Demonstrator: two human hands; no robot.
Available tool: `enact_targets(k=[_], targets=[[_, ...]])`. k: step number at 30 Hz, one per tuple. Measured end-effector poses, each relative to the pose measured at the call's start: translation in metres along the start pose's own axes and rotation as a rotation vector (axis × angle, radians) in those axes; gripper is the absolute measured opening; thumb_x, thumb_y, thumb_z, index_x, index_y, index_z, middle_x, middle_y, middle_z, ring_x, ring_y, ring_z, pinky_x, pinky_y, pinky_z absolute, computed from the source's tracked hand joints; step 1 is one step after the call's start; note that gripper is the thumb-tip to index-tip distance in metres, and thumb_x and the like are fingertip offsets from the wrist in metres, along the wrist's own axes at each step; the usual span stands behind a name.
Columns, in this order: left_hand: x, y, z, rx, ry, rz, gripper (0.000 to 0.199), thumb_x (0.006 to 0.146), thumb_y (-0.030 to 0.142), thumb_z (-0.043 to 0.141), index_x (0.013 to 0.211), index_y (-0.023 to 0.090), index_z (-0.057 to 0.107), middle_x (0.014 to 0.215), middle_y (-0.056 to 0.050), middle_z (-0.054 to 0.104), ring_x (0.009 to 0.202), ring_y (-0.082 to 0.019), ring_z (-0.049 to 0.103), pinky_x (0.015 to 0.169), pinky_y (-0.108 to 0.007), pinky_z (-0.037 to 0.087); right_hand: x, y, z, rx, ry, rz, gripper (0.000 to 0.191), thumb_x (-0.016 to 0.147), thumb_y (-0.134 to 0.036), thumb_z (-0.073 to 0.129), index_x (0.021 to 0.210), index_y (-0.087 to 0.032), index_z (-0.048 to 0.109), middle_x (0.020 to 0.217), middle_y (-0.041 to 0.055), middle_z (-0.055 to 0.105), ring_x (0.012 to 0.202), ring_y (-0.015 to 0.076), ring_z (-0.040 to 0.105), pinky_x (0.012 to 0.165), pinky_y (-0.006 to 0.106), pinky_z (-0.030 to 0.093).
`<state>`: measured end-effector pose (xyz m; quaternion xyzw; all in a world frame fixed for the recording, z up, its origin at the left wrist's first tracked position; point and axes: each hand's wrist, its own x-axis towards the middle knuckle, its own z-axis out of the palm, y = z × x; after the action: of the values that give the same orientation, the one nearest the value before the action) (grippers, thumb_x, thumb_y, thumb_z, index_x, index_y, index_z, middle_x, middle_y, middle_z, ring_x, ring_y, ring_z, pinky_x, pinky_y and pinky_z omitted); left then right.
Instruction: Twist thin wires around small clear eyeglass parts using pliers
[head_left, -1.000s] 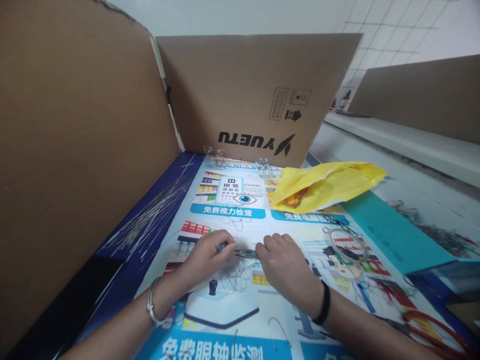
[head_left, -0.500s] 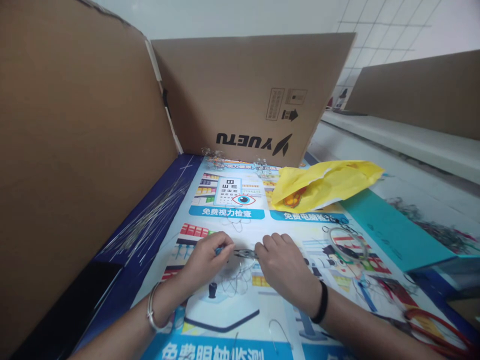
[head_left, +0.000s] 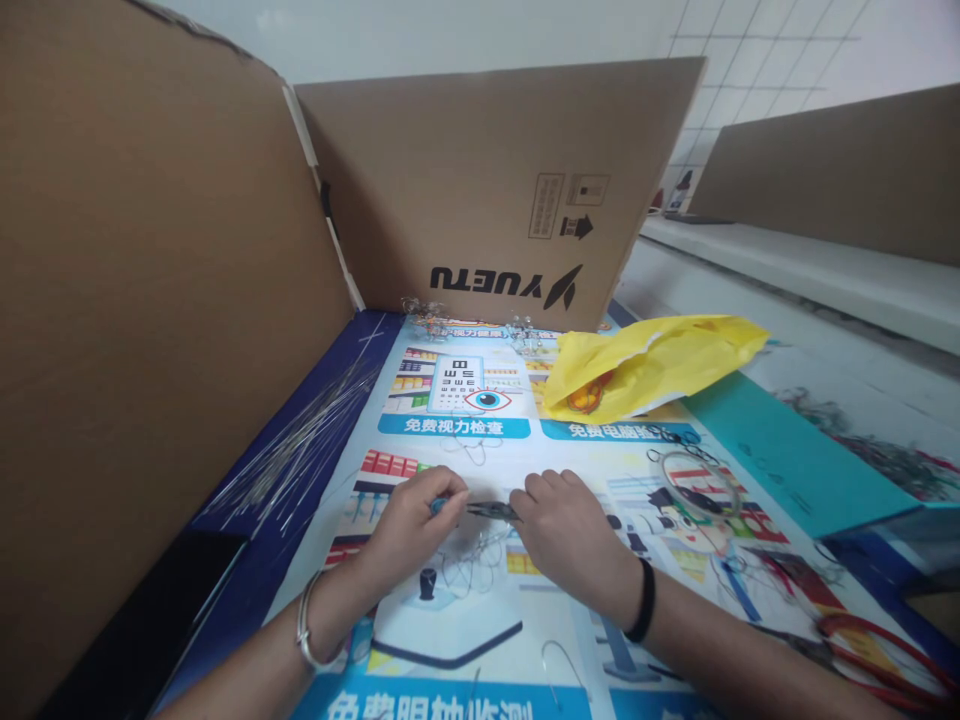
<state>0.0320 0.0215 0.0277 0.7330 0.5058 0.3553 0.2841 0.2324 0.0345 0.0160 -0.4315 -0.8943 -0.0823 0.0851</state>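
My right hand (head_left: 562, 535) is closed around the handles of a pair of pliers (head_left: 491, 510), whose dark metal jaws point left. My left hand (head_left: 420, 512) is closed in a pinch at the tip of those jaws; a bit of blue shows between its fingers, and what it grips is too small to name. Under the pliers, a loose tangle of thin bent wires (head_left: 471, 568) lies on the printed poster (head_left: 480, 630). One curved wire (head_left: 559, 665) lies apart from it, nearer to me.
Straight wires (head_left: 296, 445) lie at the left beside a cardboard wall (head_left: 480, 180). A yellow bag (head_left: 652, 365) and a teal box (head_left: 802, 460) are at right, near a clear ring of tape (head_left: 697, 485). Red-handled scissors (head_left: 885, 655) rest by my right forearm.
The pliers' jaws have turned slightly and show more clearly between my hands. Both hands otherwise stay almost where they were; the view has shifted a little.
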Motion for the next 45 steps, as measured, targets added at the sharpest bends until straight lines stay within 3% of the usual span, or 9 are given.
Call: enact_targets(k=[19,45], targets=[[-0.003,-0.007,0.004,-0.043,0.026,-0.009,0.015,0.084,0.023,0.047,0.074,0.016,0.056,0.069,0.000,0.057,0.066,-0.013,0.052,0.063,-0.023,0.039,0.002,0.002,-0.002,0.056,-0.064,0.008,0.009,0.080,-0.020,0.050,0.076,-0.019,0.058,0.076,0.0039,0.058,0.073,0.0170,0.046,0.065,0.032,0.020],[-0.003,-0.010,-0.005,-0.006,-0.072,0.243,0.011,0.086,0.016,0.044,0.081,0.017,0.054,0.081,-0.004,0.058,0.077,-0.015,0.053,0.071,-0.028,0.042,0.002,0.004,-0.005,0.077,-0.062,-0.019,0.008,0.078,-0.019,0.051,0.073,-0.019,0.058,0.074,0.0027,0.058,0.069,0.0153,0.046,0.064,0.031,0.020]])
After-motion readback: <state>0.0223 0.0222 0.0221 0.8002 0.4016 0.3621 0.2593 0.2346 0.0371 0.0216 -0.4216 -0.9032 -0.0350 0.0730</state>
